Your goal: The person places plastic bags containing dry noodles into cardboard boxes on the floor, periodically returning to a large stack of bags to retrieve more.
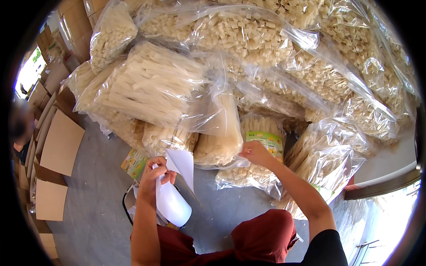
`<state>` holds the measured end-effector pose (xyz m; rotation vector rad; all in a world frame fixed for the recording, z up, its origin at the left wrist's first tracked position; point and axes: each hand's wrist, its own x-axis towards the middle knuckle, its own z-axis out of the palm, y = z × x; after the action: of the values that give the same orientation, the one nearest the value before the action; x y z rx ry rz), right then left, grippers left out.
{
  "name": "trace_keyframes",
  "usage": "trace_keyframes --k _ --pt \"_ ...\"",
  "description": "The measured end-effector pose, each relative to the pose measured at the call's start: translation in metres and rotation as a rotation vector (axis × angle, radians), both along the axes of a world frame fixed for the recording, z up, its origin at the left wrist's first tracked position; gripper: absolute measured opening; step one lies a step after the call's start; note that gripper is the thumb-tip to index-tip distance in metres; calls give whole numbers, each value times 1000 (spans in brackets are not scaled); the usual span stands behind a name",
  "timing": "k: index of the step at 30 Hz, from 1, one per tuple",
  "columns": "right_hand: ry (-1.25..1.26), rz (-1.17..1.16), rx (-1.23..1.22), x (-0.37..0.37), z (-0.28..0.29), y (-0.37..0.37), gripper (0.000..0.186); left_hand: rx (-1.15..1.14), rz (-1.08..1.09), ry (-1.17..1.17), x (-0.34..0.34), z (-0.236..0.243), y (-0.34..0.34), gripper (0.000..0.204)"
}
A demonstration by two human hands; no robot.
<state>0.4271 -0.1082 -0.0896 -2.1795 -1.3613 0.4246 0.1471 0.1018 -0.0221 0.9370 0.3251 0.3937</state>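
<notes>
My left hand (159, 172) is closed around a sheet of white paper (181, 166), which curls up and hangs loose on its right side. Below it, the white paper continues into a thick roll (174, 206) beside my left knee. My right hand (256, 154) has its fingers pinched at the right edge of a clear plastic bag of flat, pale dried noodles (218, 148). Just behind that hand stands another noodle bundle with a green and yellow label (266, 141). A similar printed green packet (135, 163) lies left of my left hand.
Large clear bags of dried noodles (248, 37) are heaped high in front of me. More bagged noodles (326, 153) lie at my right. Open cardboard boxes (61, 142) line the left, with a blurred person (21, 122) beyond them. A curved dark edge (384, 181) stands at right.
</notes>
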Motion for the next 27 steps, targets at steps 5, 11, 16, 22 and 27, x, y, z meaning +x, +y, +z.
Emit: trace_keyframes --k 5,11,16,22,27 --pt "640 -325 62 4 -6 -92 21 37 -39 44 -3 3 -5 10" --pt "882 -504 58 -23 -29 -208 20 75 -220 47 2 -2 -5 14" --pt "744 -298 -225 -26 -48 -247 15 -58 -287 163 20 3 -27 14" --pt "275 30 -555 -22 8 -166 15 -11 -454 368 32 -26 -30 11" --pt "-200 183 -343 -73 78 -66 43 115 -493 402 34 -36 -38 9"
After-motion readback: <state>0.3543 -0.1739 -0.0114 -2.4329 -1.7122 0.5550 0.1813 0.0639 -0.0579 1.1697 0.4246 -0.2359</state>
